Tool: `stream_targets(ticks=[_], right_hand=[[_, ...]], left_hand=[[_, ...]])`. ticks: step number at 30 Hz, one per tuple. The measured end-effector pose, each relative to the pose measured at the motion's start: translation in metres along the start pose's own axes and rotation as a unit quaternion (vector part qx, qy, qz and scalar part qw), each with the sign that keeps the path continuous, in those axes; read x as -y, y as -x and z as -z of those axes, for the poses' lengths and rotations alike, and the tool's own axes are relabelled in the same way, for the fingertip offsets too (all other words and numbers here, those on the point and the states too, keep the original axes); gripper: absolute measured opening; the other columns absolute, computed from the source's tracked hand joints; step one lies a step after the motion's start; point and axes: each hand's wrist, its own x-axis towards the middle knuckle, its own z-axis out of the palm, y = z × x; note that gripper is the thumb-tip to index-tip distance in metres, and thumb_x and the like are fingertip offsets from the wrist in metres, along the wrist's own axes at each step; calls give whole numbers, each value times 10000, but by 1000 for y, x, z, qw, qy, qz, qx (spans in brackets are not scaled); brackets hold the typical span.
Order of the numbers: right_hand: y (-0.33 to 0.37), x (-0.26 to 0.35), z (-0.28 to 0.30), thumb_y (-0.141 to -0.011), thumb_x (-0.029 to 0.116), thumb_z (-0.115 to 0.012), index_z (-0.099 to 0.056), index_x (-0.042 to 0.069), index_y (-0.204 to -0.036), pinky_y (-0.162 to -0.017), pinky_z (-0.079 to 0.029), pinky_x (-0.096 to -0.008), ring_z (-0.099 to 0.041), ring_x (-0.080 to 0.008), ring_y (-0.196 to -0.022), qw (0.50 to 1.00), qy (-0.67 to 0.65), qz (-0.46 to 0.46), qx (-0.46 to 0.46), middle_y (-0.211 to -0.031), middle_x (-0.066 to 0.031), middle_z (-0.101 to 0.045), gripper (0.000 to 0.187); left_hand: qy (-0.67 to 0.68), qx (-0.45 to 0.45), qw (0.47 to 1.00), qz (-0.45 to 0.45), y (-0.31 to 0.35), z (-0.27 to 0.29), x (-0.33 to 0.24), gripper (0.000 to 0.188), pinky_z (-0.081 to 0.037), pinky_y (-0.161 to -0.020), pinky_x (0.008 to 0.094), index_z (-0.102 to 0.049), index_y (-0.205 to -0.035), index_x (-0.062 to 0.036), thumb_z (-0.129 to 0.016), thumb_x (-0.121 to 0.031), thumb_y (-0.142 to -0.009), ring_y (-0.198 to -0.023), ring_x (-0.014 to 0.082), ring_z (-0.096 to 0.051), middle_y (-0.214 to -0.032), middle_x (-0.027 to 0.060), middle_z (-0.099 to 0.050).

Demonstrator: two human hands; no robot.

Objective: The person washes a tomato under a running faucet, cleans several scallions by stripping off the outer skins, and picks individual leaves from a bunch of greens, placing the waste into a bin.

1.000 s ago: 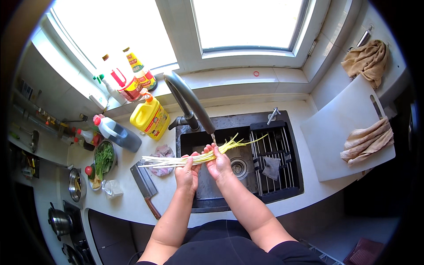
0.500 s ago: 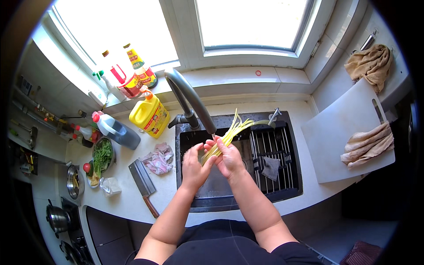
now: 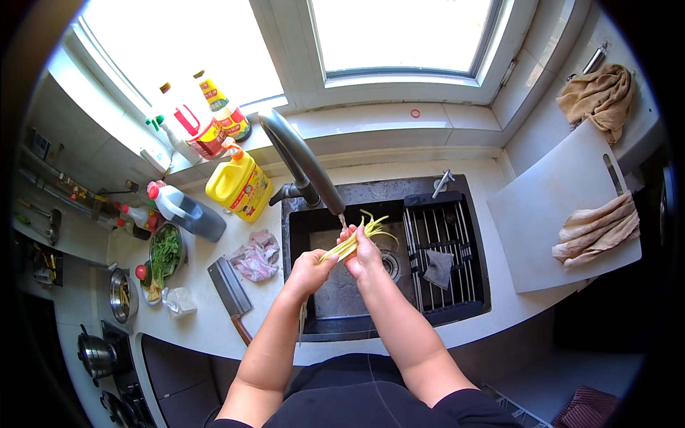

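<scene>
Over the black sink (image 3: pixel 371 191), both hands hold a bunch of yellow vegetable stalks (image 3: pixel 374 227) that look like chives. My left hand (image 3: pixel 310 272) is closed around the lower left end, and a few pale strands hang below it by the sink's left side. My right hand (image 3: pixel 363 258) cradles the middle of the bunch, its fingers curled up beneath and thumb on top. The loose tips point up and right. A thin stream of water (image 3: pixel 342 220) runs from the grey faucet (image 3: pixel 305 164) onto the right fingers and stalks.
A rolling drain rack (image 3: pixel 446 246) with a grey cloth (image 3: pixel 437 269) covers the sink's right side. Left lie a cleaver (image 3: pixel 230 287) and crumpled cloth (image 3: pixel 255 257); beyond are a yellow jug (image 3: pixel 242 184) and a bowl of greens (image 3: pixel 167 250). A white cutting board (image 3: pixel 549 207) leans right.
The stalks have come lower and swung so their tips reach less far right. My left hand has moved down and closed on their end, with strands now hanging below it.
</scene>
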Motion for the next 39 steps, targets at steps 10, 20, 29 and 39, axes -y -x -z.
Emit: stream_targets(ticks=[10, 20, 29, 39], right_hand=[[-28, 5, 19, -947, 245, -426, -536, 66, -930, -860, -482, -433, -613, -251, -886, 998, -48, -30, -9, -940, -106, -621, 210], [-51, 41, 71, -920, 235, -498, -559, 81, -933, -809, -514, -403, -633, -233, -909, 998, -47, -8, -34, -952, -106, -655, 166], [-49, 44, 107, -752, 673, -521, 10, 19, -1413, -1053, -187, -535, -235, -348, -1326, 979, 7, -44, -198, -1450, -215, -165, 1070], [57, -8, 10, -799, 617, -477, -284, 19, -1336, -1013, -269, -494, -359, -271, -1249, 983, 45, -77, 162, -1359, -170, -356, 826]], left_hand=[[245, 48, 965, 81, 16, 22, -13, 246, -231, -392, 186, -590, -827, -49, -576, -287, -889, -437, 16, -320, -555, -76, -420], [312, -27, 947, 70, 22, 51, 0, 178, -263, -376, 205, -548, -733, -94, -655, -198, -831, -382, 37, -339, -510, -51, -443], [327, 5, 943, 65, 23, 55, -16, 193, -262, -370, 202, -554, -752, -96, -614, -245, -859, -378, 35, -321, -505, -48, -434], [281, 71, 953, 91, -3, 1, -4, 347, -249, -350, 195, -541, -685, -98, -514, -358, -913, -358, 46, -320, -493, -35, -435]])
